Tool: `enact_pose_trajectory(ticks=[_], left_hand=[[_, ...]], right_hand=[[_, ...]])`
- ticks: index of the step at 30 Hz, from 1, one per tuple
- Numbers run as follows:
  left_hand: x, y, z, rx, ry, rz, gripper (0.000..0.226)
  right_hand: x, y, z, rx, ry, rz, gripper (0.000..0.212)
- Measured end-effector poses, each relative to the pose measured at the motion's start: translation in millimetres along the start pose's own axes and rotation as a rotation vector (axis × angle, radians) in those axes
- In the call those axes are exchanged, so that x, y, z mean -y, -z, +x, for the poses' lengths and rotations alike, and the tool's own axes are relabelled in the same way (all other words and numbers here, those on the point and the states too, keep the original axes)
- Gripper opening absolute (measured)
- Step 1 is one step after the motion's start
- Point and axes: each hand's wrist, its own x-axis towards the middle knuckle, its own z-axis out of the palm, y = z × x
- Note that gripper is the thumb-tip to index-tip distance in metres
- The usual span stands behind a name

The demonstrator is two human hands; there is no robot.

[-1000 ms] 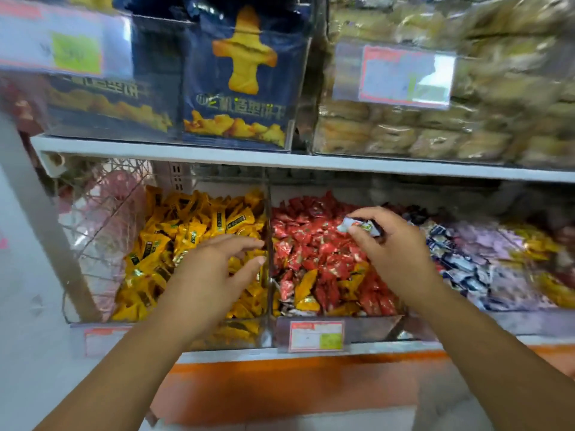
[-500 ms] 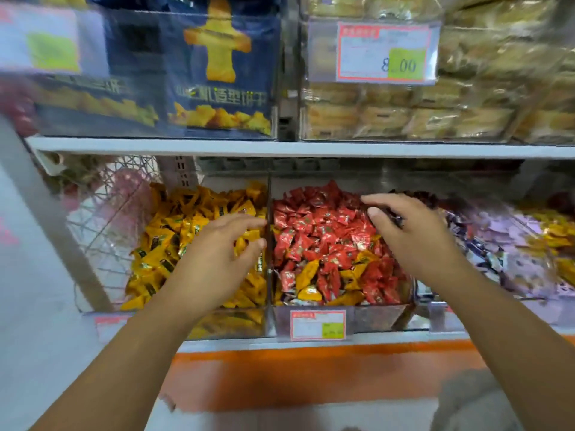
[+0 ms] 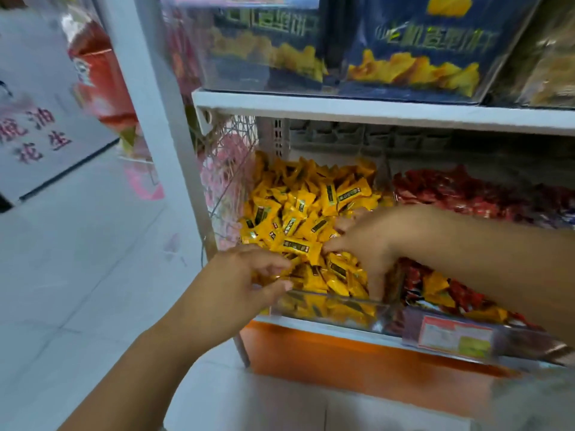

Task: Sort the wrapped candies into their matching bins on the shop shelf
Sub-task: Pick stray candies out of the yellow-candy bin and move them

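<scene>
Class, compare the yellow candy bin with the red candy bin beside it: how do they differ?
The yellow candy bin shows only yellow wrappers; the red candy bin has several yellow ones mixed in near its front. The left hand and right hand are both in the yellow candy bin; neither hand is in the red candy bin. Both bins are clear-walled, well filled and side by side on one shelf.

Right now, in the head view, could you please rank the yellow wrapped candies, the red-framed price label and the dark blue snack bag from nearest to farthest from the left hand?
1. Yellow wrapped candies, right beside the left hand.
2. Red-framed price label, lower right, shelf front.
3. Dark blue snack bag, upper shelf, right.
</scene>
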Motion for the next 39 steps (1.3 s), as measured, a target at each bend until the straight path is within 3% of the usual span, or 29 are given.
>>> enact_pose_trajectory(ticks=[2,5,8,12,17,19,22,24,27,29,33,39], left_hand=[[4,1,-1,0.023,0.01,-0.042,0.025],[6,-1,2,0.042,0.027,-0.048,0.023],[4,-2,6,0.045,0.042,-0.049,0.024],[5,-2,7,0.05,0.061,-0.078,0.023],[6,-3,4,0.02,0.041,-0.089,0.021],[7,-5,5,0.009,0.025,-0.051,0.02],[9,-9,9,-0.047,-0.043,-0.002,0.015],[10,-10,11,-0.087,-0.103,0.022,0.023],[12,-15,18,-0.11,-0.173,0.055,0.038],[9,-18,24,-0.105,-0.205,0.079,0.04],[7,-28,42,-0.068,-0.249,0.098,0.04],[7,-40,59,-0.067,-0.279,0.148,0.05]], right_hand=[[9,-3,10,0.042,-0.01,-0.046,0.123],[9,-6,19,-0.023,0.067,-0.021,0.121],[2,-4,21,-0.067,0.147,0.155,0.103],[-3,0,24,-0.174,0.233,0.468,0.059],[-9,10,31,-0.363,0.2,1.029,0.039],[-8,20,30,-0.437,0.226,1.211,0.045],[-13,33,20,-0.287,0.378,1.384,0.084],[-25,36,4,-0.213,0.397,1.284,0.083],[-40,33,-13,-0.157,0.289,0.873,0.046],[-39,25,-9,-0.072,0.16,0.562,0.035],[-30,12,9,0.017,0.018,0.228,0.039],[-30,13,33,0.133,0.034,-0.023,0.052]])
